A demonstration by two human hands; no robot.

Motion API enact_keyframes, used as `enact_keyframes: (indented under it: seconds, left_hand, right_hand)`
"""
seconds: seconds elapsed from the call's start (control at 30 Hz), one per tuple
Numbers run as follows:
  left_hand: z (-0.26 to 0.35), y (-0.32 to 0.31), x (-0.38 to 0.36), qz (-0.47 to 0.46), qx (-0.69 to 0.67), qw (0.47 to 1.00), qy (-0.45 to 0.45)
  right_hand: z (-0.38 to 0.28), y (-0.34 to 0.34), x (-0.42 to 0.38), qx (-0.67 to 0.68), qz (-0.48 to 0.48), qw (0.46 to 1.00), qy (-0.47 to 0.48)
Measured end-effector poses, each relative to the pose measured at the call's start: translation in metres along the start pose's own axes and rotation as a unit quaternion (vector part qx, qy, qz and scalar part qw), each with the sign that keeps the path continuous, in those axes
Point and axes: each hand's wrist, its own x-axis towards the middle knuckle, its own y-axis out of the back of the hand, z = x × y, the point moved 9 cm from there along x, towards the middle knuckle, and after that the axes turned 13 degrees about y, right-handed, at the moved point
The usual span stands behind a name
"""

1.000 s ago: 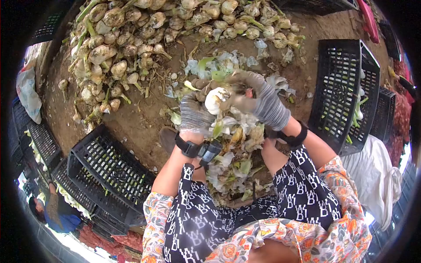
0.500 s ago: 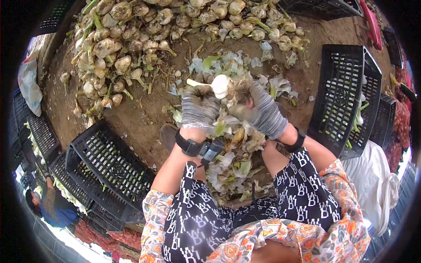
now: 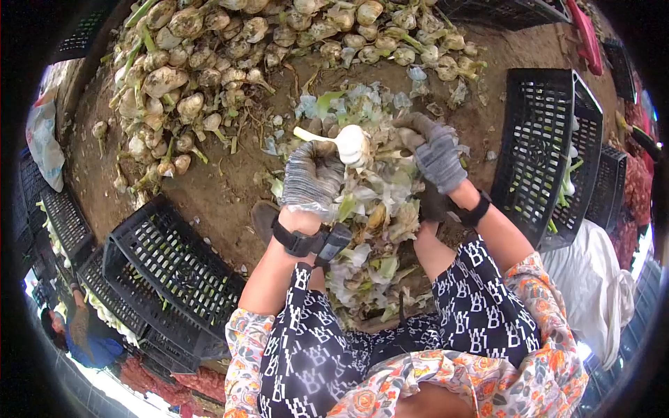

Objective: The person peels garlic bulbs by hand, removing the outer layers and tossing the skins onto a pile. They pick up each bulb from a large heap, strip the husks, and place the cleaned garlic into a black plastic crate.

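Observation:
My left hand [image 3: 311, 175], in a grey knit glove, grips a white peeled garlic bulb [image 3: 352, 144] with its pale stem pointing left. My right hand [image 3: 433, 150], also gloved, is beside the bulb to the right, fingers curled over loose husks; whether it holds anything I cannot tell. Both hands hover over a heap of pale green and white peelings [image 3: 373, 209] lying between my knees. A large pile of unpeeled, dirty garlic bulbs [image 3: 209, 63] lies on the soil beyond.
Black plastic crates stand at the right [image 3: 543, 146] and lower left [image 3: 167, 272]; the right one holds a few cleaned bulbs. Bare soil [image 3: 223, 188] surrounds the peelings. Another person [image 3: 83, 334] sits at the lower left edge.
The bulb turned in my left hand so its stem points left. My right hand pulled away from the bulb and rose to the right.

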Motion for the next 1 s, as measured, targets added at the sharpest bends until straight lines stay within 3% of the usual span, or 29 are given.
enact_keyframes:
  seconds: [0.13,0.17,0.23,0.3,0.37,0.43,0.6,0.73,0.83,0.93,1.0]
  left_hand:
    - [-0.006,0.0,-0.005,0.049,0.031,0.998,-0.033]
    - [-0.005,-0.001,-0.003,0.038,0.066,0.996,-0.038]
    - [-0.005,-0.005,0.0,0.016,0.137,0.989,-0.048]
    - [-0.002,-0.028,-0.006,-0.051,0.223,0.969,-0.091]
    - [-0.001,-0.038,0.0,-0.11,0.3,0.943,-0.091]
    - [0.0,-0.038,-0.001,-0.094,0.315,0.94,-0.092]
    - [0.0,-0.02,0.009,-0.048,0.312,0.944,-0.098]
    - [-0.008,-0.011,0.009,-0.018,0.218,0.974,-0.052]
    - [-0.007,-0.007,0.013,-0.013,0.211,0.976,-0.045]
    - [-0.013,-0.016,0.008,-0.027,0.217,0.975,-0.041]
    - [-0.02,-0.02,0.002,-0.011,0.201,0.979,-0.025]
  right_hand:
    - [-0.037,-0.022,0.0,-0.053,-0.047,0.984,0.164]
    - [-0.056,-0.03,0.001,-0.08,-0.027,0.962,0.258]
    - [-0.029,-0.038,0.005,0.072,-0.056,0.995,0.052]
    - [-0.026,-0.048,-0.005,0.251,-0.057,0.953,-0.162]
    - [-0.012,-0.055,-0.009,0.331,-0.067,0.922,-0.191]
    - [-0.006,-0.058,-0.015,0.383,-0.079,0.891,-0.232]
    - [-0.01,-0.046,-0.009,0.307,-0.072,0.933,-0.171]
    - [-0.013,-0.038,-0.007,0.266,-0.056,0.951,-0.148]
    - [-0.036,-0.032,0.002,0.146,-0.016,0.987,-0.072]
    - [-0.06,-0.03,0.011,-0.157,-0.001,0.981,0.111]
    - [-0.049,-0.035,0.014,-0.065,-0.015,0.995,0.079]
